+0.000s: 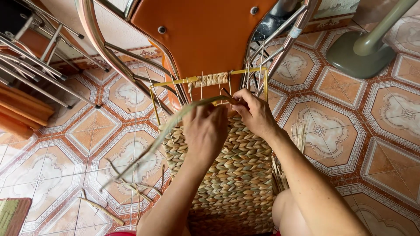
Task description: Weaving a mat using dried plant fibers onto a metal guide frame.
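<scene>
A half-woven straw basket [236,175] on a yellow wire frame [175,81] rests against an orange chair seat. My left hand [205,131] lies on the upper edge of the weave with its fingers curled over the strands. My right hand [253,111] pinches a long green-brown reed strand [166,131] at the top of the weave. The strand trails down to the left over the floor. A short wrapped section [212,79] sits on the frame's top bar.
The orange chair [201,35] with chrome legs stands just beyond the basket. More chrome chair legs [39,52] are at the upper left. A green pedestal base [363,52] is at the upper right. Loose reeds [127,183] lie on the patterned tile floor.
</scene>
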